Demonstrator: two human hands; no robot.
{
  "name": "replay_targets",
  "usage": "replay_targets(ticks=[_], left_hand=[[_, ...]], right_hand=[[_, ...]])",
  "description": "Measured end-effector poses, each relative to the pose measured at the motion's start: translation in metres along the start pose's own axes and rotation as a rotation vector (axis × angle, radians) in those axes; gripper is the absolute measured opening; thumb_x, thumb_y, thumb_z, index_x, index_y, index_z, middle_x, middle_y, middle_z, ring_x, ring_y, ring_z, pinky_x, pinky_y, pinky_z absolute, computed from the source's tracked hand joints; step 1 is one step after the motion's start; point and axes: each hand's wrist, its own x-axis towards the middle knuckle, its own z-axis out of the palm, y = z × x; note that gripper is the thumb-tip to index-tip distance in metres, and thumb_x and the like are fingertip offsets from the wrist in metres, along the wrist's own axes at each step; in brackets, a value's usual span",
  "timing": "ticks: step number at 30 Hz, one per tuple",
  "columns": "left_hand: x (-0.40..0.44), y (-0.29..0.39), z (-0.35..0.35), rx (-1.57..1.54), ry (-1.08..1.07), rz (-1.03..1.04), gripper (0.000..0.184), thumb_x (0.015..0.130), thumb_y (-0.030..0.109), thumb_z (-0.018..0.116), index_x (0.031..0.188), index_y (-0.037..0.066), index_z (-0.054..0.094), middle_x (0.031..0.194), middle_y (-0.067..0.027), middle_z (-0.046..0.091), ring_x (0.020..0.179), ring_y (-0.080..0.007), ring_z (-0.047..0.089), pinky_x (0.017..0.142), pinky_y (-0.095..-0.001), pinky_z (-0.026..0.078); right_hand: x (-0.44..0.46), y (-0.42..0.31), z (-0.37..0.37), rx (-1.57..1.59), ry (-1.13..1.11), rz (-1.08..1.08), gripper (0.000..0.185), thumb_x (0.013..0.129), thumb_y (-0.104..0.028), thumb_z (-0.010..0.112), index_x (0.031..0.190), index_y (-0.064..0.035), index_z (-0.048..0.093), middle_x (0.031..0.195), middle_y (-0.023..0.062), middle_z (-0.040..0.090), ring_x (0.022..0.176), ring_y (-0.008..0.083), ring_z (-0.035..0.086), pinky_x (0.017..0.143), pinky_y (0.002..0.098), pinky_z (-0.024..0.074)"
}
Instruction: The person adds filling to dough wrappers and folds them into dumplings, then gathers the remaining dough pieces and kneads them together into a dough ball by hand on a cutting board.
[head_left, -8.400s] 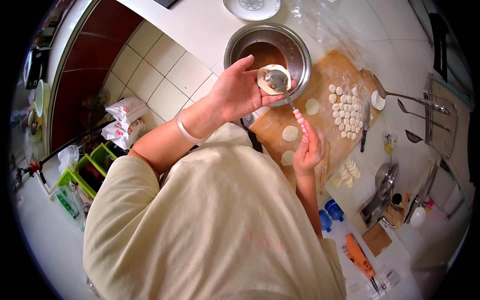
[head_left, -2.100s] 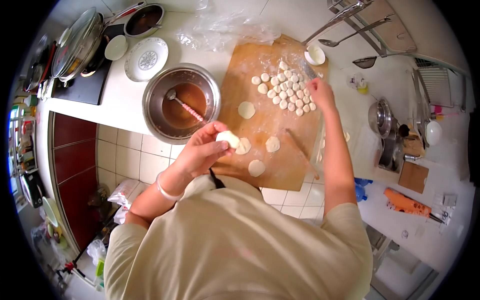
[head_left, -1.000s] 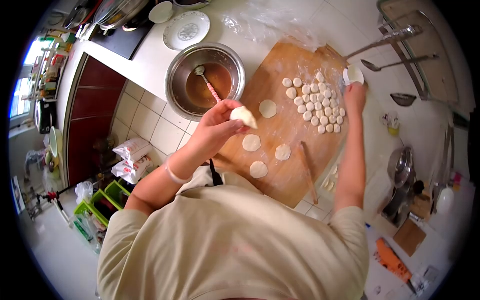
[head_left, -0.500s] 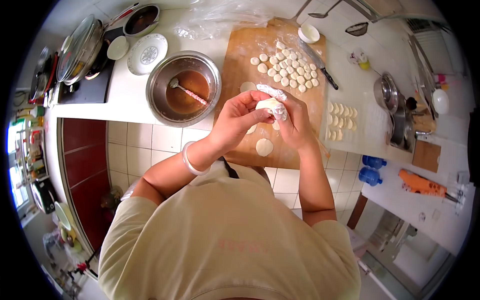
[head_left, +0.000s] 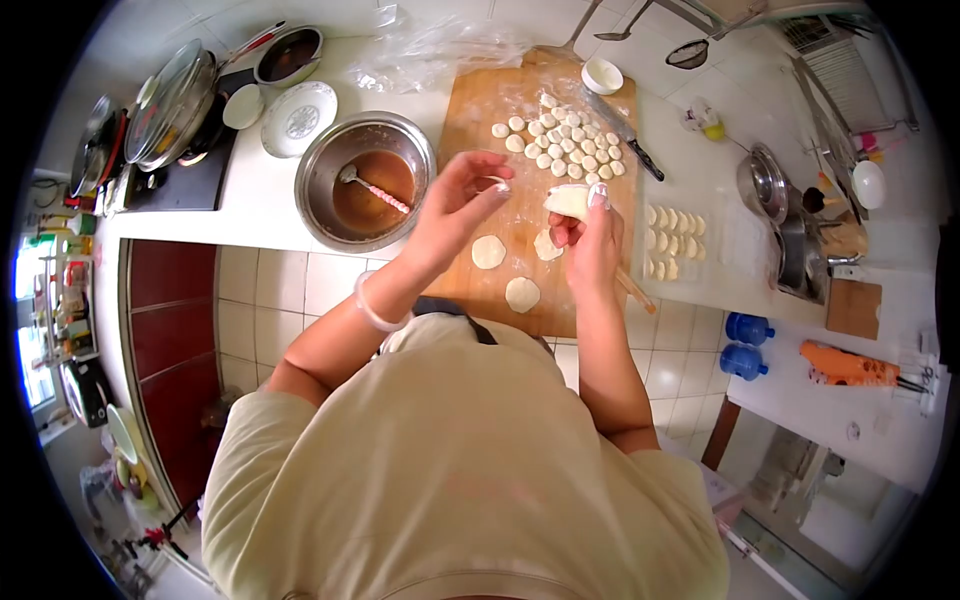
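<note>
A folded dumpling point(head_left: 567, 203) sits pinched between the thumb and fingers of my right hand point(head_left: 594, 240), above the board; flour whitens some fingertips. My left hand point(head_left: 455, 208) is apart from it on the left, thumb and fingers spread, with no held object visible. Below the hands, round dough wrappers point(head_left: 488, 252) lie on the floured wooden board point(head_left: 465, 110), one point(head_left: 522, 295) close to its front edge. Many small dough pieces point(head_left: 565, 140) cluster farther back. Beside the right forearm, the end of a wooden stick point(head_left: 635, 290) shows, the rest hidden.
A knife point(head_left: 640, 145) and a small white bowl point(head_left: 602, 75) lie at the board's back right. Rows of shaped dumplings point(head_left: 675, 240) stand to the right. On the left are a metal basin point(head_left: 310, 170) with brown liquid and a spoon, and a plate point(head_left: 300, 118).
My hands have separated: the left moved left and opened, releasing the dumpling. The right keeps the dumpling and has shifted slightly right. The camera view has shifted a little.
</note>
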Motion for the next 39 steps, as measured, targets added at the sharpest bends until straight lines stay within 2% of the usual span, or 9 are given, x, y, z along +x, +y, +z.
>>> replay_targets(ticks=[6,8,12,14,20,21,23,26,39], left_hand=[[0.005,-0.039,0.046,-0.06,-0.129,-0.043,0.043,0.1,0.03,0.043,0.132,0.002,0.046,0.121,-0.0073,0.054,0.111,-0.016,0.051,0.092,-0.0306,0.043],[0.002,-0.038,0.055,-0.049,-0.167,-0.162,0.048,0.1,0.038,0.04,0.134,0.004,0.047,0.128,-0.0079,0.052,0.119,-0.0169,0.047,0.092,-0.031,0.044],[0.002,-0.051,0.069,-0.064,-0.117,0.002,0.045,0.1,0.035,0.04,0.132,0.004,0.05,0.134,-0.0093,0.05,0.123,-0.0178,0.046,0.092,-0.0313,0.044],[0.002,-0.054,0.073,-0.068,-0.093,0.054,0.042,0.1,0.03,0.039,0.129,0.003,0.052,0.139,-0.0106,0.047,0.126,-0.0196,0.045,0.098,-0.0338,0.041],[0.007,-0.054,0.083,-0.02,-0.085,0.143,0.036,0.099,0.022,0.038,0.119,0.0,0.058,0.137,-0.0121,0.049,0.121,-0.0203,0.048,0.104,-0.0364,0.035],[0.007,-0.055,0.085,-0.018,-0.081,0.143,0.036,0.099,0.022,0.038,0.119,0.0,0.058,0.137,-0.0121,0.049,0.121,-0.0203,0.048,0.104,-0.0364,0.035],[0.006,-0.056,0.09,-0.109,-0.003,0.159,0.031,0.095,0.017,0.043,0.098,-0.002,0.067,0.133,-0.0119,0.052,0.121,-0.0229,0.048,0.105,-0.0374,0.035],[0.007,-0.056,0.093,-0.127,0.026,0.175,0.03,0.092,0.014,0.041,0.095,-0.002,0.066,0.131,-0.0122,0.054,0.12,-0.0237,0.049,0.104,-0.0382,0.036],[0.016,-0.049,0.103,0.112,0.047,0.453,0.022,0.093,0.009,0.041,0.098,0.0,0.06,0.129,-0.0174,0.056,0.13,-0.03,0.044,0.107,-0.0406,0.033]], right_hand=[[-0.005,0.015,-0.007,0.415,-0.074,0.312,0.047,0.1,-0.042,0.04,0.087,-0.0018,0.061,0.067,0.0047,0.058,0.052,0.0104,0.047,0.049,0.0258,0.038],[-0.009,0.02,-0.012,0.357,-0.175,0.314,0.038,0.101,-0.037,0.038,0.105,-0.0044,0.057,0.081,0.0035,0.058,0.066,0.0127,0.051,0.057,0.029,0.0412],[-0.016,0.014,-0.01,0.386,-0.076,0.298,0.04,0.1,-0.04,0.045,0.089,-0.0049,0.06,0.078,0.001,0.057,0.066,0.0098,0.05,0.058,0.0261,0.0417],[-0.015,0.019,-0.019,0.329,-0.155,0.247,0.037,0.101,-0.034,0.039,0.112,-0.0047,0.057,0.098,0.005,0.062,0.086,0.0142,0.059,0.071,0.0306,0.0475],[-0.012,0.012,-0.029,0.25,-0.215,0.164,0.032,0.098,-0.028,0.042,0.11,-0.0035,0.059,0.104,0.0045,0.061,0.097,0.0124,0.057,0.082,0.0303,0.0447],[-0.011,0.013,-0.03,0.251,-0.22,0.166,0.032,0.098,-0.028,0.042,0.11,-0.0035,0.059,0.104,0.0045,0.061,0.097,0.0124,0.057,0.082,0.0303,0.0447],[-0.011,0.015,-0.031,0.254,-0.214,0.188,0.029,0.097,-0.025,0.043,0.105,-0.0032,0.06,0.103,0.0034,0.06,0.099,0.0104,0.055,0.084,0.0285,0.0424],[-0.011,0.012,-0.023,0.266,-0.185,0.115,0.027,0.096,-0.022,0.042,0.101,-0.0026,0.06,0.099,0.002,0.059,0.095,0.0085,0.054,0.08,0.0263,0.042],[-0.012,-0.01,-0.007,0.305,-0.085,0.085,0.025,0.094,-0.016,0.039,0.092,0.0032,0.056,0.083,0.005,0.057,0.078,0.0099,0.054,0.068,0.0261,0.0446]])
